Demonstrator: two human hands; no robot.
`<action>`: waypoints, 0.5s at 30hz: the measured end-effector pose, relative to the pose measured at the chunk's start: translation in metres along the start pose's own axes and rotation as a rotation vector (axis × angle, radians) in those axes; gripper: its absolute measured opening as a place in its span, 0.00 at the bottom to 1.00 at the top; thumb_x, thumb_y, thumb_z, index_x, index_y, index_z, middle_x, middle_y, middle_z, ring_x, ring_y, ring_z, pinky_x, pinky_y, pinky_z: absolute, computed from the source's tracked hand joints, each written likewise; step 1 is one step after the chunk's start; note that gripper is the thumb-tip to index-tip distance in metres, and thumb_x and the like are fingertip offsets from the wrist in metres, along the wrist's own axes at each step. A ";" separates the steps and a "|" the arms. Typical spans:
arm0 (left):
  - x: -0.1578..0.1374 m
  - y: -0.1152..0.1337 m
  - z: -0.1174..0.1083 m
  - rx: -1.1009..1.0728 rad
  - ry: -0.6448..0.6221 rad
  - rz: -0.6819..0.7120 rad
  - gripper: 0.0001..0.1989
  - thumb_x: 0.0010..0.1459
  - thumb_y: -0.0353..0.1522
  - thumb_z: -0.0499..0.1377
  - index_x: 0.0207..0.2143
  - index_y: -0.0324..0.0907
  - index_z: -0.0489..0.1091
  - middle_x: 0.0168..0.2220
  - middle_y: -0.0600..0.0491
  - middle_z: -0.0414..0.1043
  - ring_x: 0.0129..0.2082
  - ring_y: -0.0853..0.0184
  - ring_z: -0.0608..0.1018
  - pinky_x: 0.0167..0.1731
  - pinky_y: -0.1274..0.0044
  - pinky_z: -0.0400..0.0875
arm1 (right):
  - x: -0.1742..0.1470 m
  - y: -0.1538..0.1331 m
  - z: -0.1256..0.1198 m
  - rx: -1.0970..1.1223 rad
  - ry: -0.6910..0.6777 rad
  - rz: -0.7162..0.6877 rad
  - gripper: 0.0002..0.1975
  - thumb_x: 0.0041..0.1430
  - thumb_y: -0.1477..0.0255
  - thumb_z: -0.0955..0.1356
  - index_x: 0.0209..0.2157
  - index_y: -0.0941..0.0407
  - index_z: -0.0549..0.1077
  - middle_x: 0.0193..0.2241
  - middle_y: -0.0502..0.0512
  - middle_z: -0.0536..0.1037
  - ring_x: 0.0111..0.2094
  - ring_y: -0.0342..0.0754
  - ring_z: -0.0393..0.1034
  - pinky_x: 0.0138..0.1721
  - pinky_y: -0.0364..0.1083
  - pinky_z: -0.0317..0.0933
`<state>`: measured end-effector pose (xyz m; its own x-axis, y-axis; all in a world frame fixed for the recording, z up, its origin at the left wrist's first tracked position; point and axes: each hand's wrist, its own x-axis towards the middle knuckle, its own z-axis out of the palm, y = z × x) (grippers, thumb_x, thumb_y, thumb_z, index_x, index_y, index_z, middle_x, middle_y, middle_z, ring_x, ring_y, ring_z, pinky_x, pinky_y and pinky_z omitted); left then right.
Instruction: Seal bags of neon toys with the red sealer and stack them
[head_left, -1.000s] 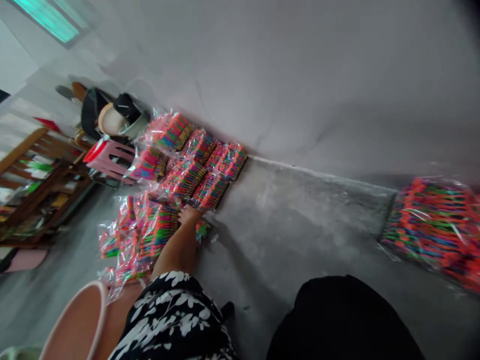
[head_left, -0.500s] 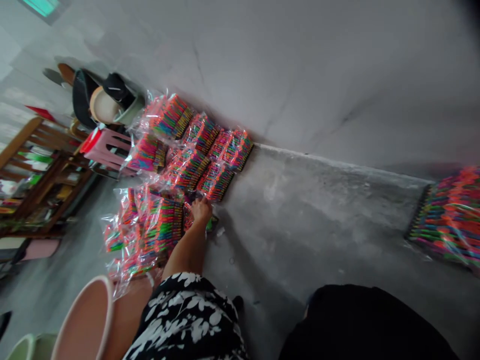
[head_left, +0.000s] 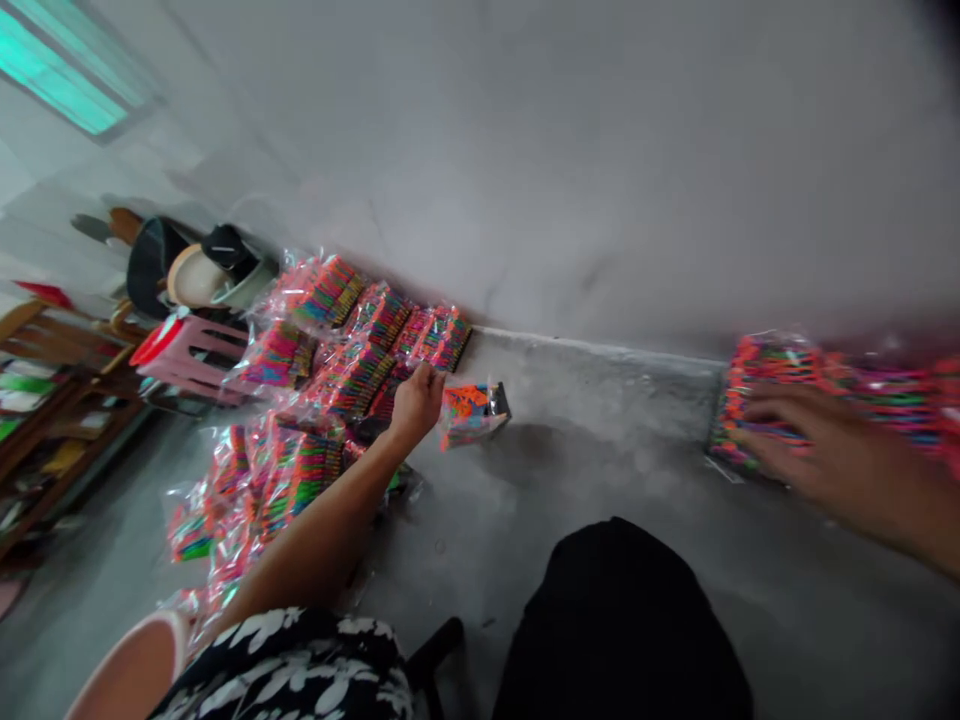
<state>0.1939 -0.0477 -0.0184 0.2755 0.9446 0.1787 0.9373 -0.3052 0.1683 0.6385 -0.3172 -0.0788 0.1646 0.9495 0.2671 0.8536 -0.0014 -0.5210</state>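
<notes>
My left hand is closed on a clear plastic bag of slim multicoloured pieces with orange parts and dark ends. This bag hangs just right of the fist, seemingly above the floor, with a shadow below it. Several similar bags are piled left of the hand along the wall. On the far right, my right hand reaches over another row of packed colourful pieces. Its fingers are apart and somewhat blurred; whether they touch the pack I cannot tell.
A grey wall meets the concrete floor behind the bags. A pink stool, basins and a wooden bench stand at the left. In front are a pink tub and my dark-clothed knee.
My left hand has come up from the pile with a bag and moved right. My right hand has entered at the right, over the other bags. The view has shifted right.
</notes>
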 end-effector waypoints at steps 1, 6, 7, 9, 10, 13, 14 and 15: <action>-0.005 0.029 -0.008 -0.096 -0.012 0.013 0.13 0.68 0.41 0.54 0.34 0.43 0.67 0.28 0.53 0.71 0.29 0.65 0.74 0.32 0.76 0.62 | 0.000 -0.011 -0.007 0.041 -0.027 -0.079 0.15 0.72 0.57 0.66 0.48 0.52 0.77 0.56 0.66 0.75 0.58 0.58 0.73 0.61 0.57 0.67; -0.044 0.187 -0.036 -0.588 -0.290 -0.027 0.15 0.66 0.46 0.54 0.32 0.45 0.64 0.19 0.59 0.64 0.17 0.71 0.68 0.20 0.80 0.59 | -0.001 -0.070 -0.039 0.071 -0.081 -0.448 0.37 0.63 0.60 0.75 0.70 0.47 0.61 0.74 0.61 0.53 0.71 0.63 0.55 0.68 0.64 0.59; -0.053 0.217 -0.039 -0.652 -0.337 -0.009 0.15 0.65 0.46 0.55 0.32 0.45 0.64 0.20 0.59 0.65 0.16 0.71 0.69 0.19 0.80 0.59 | -0.007 -0.073 -0.047 0.043 -0.089 -0.496 0.39 0.62 0.60 0.76 0.70 0.47 0.61 0.75 0.61 0.51 0.72 0.64 0.52 0.69 0.64 0.57; -0.067 0.272 -0.045 -0.741 -0.409 0.050 0.15 0.65 0.45 0.56 0.33 0.44 0.64 0.21 0.59 0.65 0.16 0.72 0.69 0.18 0.81 0.59 | -0.028 -0.066 -0.066 -0.025 -0.102 -0.524 0.38 0.60 0.59 0.77 0.67 0.48 0.65 0.75 0.60 0.50 0.74 0.65 0.48 0.71 0.66 0.53; -0.073 0.297 -0.047 -0.768 -0.453 0.085 0.15 0.65 0.45 0.56 0.33 0.44 0.64 0.20 0.59 0.64 0.15 0.73 0.69 0.17 0.82 0.59 | -0.044 -0.058 -0.077 -0.064 -0.100 -0.509 0.35 0.59 0.60 0.78 0.65 0.49 0.68 0.76 0.60 0.50 0.74 0.66 0.47 0.72 0.67 0.51; -0.089 0.362 -0.051 -0.773 -0.594 0.232 0.14 0.65 0.44 0.57 0.34 0.44 0.65 0.19 0.61 0.62 0.14 0.73 0.67 0.16 0.82 0.57 | -0.100 -0.024 -0.115 -0.192 -0.047 -0.365 0.21 0.62 0.65 0.76 0.55 0.51 0.74 0.75 0.59 0.52 0.75 0.66 0.43 0.73 0.68 0.48; -0.095 0.382 -0.051 -0.749 -0.635 0.297 0.14 0.65 0.44 0.57 0.33 0.44 0.66 0.19 0.61 0.62 0.14 0.73 0.67 0.16 0.82 0.57 | -0.121 -0.012 -0.130 -0.231 -0.029 -0.306 0.16 0.63 0.67 0.75 0.52 0.51 0.76 0.75 0.58 0.53 0.75 0.65 0.42 0.73 0.68 0.47; -0.100 0.400 -0.051 -0.719 -0.670 0.366 0.13 0.65 0.43 0.57 0.33 0.43 0.66 0.20 0.61 0.63 0.15 0.74 0.67 0.16 0.82 0.57 | -0.142 -0.001 -0.145 -0.263 -0.017 -0.254 0.11 0.64 0.70 0.74 0.48 0.51 0.77 0.75 0.57 0.54 0.76 0.65 0.42 0.73 0.68 0.47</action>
<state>0.5308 -0.2709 0.0804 0.7840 0.5872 -0.2013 0.4858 -0.3785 0.7878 0.6861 -0.4972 0.0011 -0.0754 0.9350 0.3465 0.9644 0.1568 -0.2131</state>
